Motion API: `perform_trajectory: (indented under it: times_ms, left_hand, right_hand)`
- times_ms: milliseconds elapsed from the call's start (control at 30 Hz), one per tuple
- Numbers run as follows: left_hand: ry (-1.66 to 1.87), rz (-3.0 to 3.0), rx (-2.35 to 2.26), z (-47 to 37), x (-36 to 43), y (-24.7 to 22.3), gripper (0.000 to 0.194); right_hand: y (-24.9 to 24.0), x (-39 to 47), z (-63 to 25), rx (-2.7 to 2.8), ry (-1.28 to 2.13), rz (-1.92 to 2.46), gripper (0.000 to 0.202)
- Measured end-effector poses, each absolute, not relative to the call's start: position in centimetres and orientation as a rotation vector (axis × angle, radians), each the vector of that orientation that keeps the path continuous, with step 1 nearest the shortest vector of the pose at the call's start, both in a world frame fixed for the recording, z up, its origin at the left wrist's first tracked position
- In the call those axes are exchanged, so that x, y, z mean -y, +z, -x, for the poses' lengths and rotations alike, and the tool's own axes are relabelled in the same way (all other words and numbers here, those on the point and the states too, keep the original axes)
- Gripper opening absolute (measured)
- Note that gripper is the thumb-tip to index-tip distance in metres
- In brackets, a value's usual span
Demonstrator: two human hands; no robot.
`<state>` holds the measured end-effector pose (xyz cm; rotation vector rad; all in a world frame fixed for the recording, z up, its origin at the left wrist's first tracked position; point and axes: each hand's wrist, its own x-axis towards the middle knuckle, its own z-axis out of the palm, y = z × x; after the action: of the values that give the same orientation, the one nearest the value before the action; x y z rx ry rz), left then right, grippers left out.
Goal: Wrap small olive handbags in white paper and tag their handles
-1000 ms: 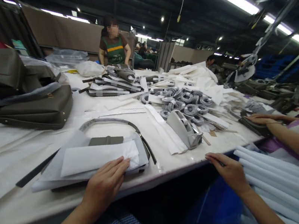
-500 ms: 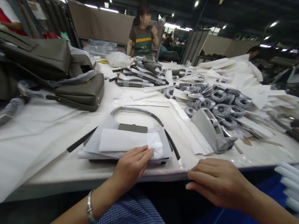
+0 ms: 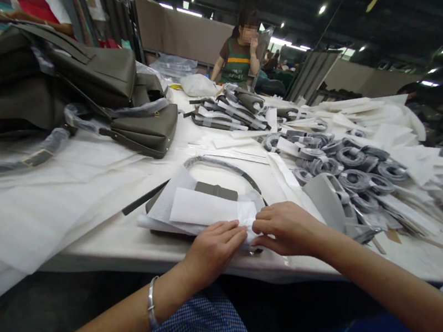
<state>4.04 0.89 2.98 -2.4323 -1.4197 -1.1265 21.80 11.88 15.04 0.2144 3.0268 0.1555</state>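
A grey-green handbag [image 3: 216,190] lies flat at the table's front, mostly hidden under a white wrapping sheet [image 3: 165,202] and a smaller folded white sheet [image 3: 193,207]. Its plastic-wrapped handle [image 3: 221,164] arches behind it. My left hand [image 3: 215,246] rests on the near edge of the folded sheet, fingers stretched out and lying flat. At that sheet's crinkled right end, my right hand [image 3: 285,228] is closed, fingertips pinched against the wrapping. What sits between those fingertips is too small to make out. A grey tape dispenser [image 3: 327,199] stands behind my right forearm.
Grey-green bags [image 3: 144,125] are piled on the left beside loose white sheets [image 3: 45,188]. Several coiled, wrapped straps [image 3: 354,177] and wrapped bag parts [image 3: 229,114] lie further back. A person [image 3: 239,56] in a green apron stands across the table [image 3: 116,245].
My right hand has moved left from beyond the table edge onto the wrapping's right end. My left hand stays on the sheet. The view has turned slightly left.
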Motion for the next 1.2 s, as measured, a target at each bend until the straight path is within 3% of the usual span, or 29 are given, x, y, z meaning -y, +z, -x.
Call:
perform_trajectory:
  times_ms: [333,500,700,1200]
  left_hand:
    - [-1.126,2.48,1.445,-4.0,-0.7,3.1,0.029]
    - [-0.984,2.628,1.422,-3.5,0.1,3.9,0.052]
    - [-0.803,2.701,1.402,-3.0,0.7,4.5,0.056]
    - [-0.826,2.701,1.452,-3.2,0.7,4.1,0.058]
  right_hand:
    - [15.1,-14.2,-17.9,-2.693,-0.005,-0.292,0.014]
    - [15.1,-14.3,-17.8,-2.672,0.066,-0.265,0.009]
    - [15.2,-14.4,-17.3,-2.659,0.11,-0.242,0.02]
    - [14.8,-16.6,-15.1,-2.633,0.2,-0.172,0.038]
